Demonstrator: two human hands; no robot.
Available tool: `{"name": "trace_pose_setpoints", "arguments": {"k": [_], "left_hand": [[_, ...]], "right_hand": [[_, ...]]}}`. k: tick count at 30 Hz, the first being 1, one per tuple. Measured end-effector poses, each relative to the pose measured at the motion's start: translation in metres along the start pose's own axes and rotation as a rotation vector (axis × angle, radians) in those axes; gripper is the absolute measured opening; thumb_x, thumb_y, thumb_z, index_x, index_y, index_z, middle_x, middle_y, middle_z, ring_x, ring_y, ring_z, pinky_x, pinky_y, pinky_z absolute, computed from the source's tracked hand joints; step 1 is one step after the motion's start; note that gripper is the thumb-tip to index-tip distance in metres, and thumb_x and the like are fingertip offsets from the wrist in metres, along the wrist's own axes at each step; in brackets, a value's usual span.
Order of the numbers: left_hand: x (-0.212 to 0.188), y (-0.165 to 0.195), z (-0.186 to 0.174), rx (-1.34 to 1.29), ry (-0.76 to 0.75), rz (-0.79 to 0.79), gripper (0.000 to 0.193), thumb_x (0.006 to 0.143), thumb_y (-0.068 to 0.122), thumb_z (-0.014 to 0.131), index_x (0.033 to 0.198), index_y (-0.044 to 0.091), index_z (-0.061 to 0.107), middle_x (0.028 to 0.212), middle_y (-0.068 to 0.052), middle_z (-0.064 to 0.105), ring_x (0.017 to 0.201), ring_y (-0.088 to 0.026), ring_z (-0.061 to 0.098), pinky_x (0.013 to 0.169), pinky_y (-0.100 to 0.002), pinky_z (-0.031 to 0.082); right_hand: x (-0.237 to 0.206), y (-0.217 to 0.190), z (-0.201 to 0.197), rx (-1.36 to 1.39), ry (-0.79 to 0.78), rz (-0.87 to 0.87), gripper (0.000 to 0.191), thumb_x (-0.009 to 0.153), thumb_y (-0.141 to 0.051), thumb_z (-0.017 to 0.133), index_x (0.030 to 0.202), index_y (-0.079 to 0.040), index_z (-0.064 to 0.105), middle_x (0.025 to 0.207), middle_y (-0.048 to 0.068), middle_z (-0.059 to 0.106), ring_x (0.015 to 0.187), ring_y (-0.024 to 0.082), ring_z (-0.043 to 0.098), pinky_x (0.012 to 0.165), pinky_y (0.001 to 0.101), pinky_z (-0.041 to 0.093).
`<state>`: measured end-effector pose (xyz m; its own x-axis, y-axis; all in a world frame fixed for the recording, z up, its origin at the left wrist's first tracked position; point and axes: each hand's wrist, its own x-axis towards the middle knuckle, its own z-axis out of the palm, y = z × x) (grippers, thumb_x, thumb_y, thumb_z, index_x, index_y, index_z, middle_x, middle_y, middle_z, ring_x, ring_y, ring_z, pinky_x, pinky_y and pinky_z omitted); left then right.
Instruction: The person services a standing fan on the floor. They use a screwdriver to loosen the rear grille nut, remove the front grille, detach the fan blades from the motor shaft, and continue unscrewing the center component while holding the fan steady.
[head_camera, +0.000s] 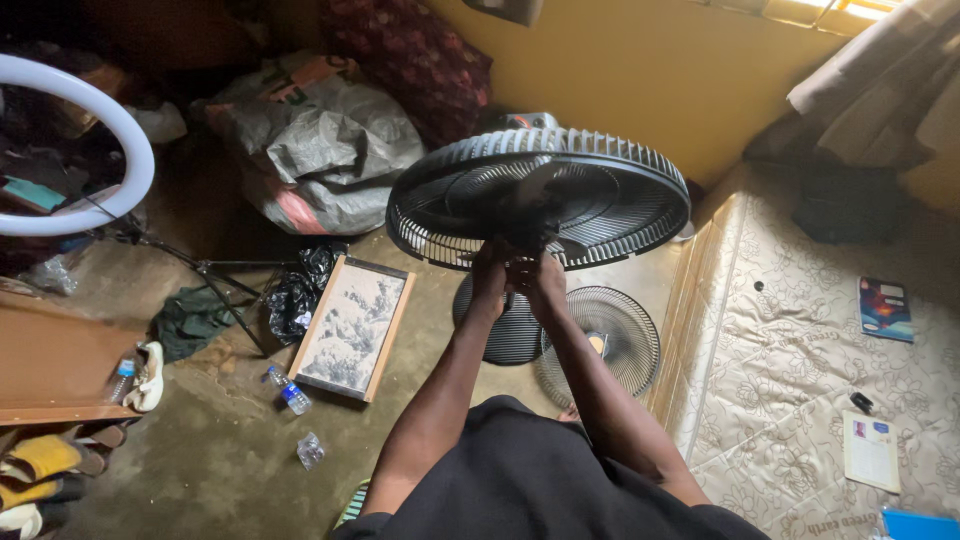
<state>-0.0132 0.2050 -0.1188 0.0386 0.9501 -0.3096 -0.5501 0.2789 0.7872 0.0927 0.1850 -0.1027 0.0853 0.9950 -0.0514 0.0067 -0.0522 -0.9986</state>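
A black standing fan head (540, 195), its rear grille tilted face up, stands in front of me. Both my hands reach to its centre, where the dark blade hub is. My left hand (489, 268) and my right hand (540, 278) are close together under the near rim of the grille, fingers curled on the hub part. The exact grip is hard to see in the dark. The detached front grille (600, 345) lies on the floor below, beside the fan's round black base (505, 335).
A mattress (800, 350) with a floral cover lies to the right, carrying a book (885, 308) and a notebook (871, 452). A framed picture (352, 327), plastic bottle (288, 391), ring light on tripod (90, 140) and large grey bag (320, 150) are on the left.
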Motion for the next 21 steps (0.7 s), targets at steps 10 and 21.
{"name": "trace_pose_setpoints", "arguments": {"k": [10,21], "left_hand": [[-0.012,-0.013,0.002,-0.033,0.028,-0.088,0.027,0.102,0.025,0.057,0.114,0.004,0.069,0.104,-0.008,0.076,0.08,-0.016,0.073,0.065,-0.03,0.056],[-0.045,-0.034,0.012,0.693,0.198,0.509,0.035,0.105,0.024,0.053,0.121,-0.001,0.072,0.111,-0.017,0.075,0.097,-0.027,0.073,0.082,-0.036,0.058]], "right_hand": [[-0.02,0.006,0.009,-0.139,0.25,-0.178,0.036,0.114,-0.028,0.042,0.122,0.003,0.057,0.108,0.018,0.069,0.092,0.023,0.069,0.08,0.0352,0.057],[-0.038,0.012,0.002,-0.47,0.381,-0.46,0.036,0.108,-0.026,0.057,0.129,0.002,0.059,0.119,0.018,0.068,0.107,0.029,0.066,0.09,0.0392,0.053]]}}
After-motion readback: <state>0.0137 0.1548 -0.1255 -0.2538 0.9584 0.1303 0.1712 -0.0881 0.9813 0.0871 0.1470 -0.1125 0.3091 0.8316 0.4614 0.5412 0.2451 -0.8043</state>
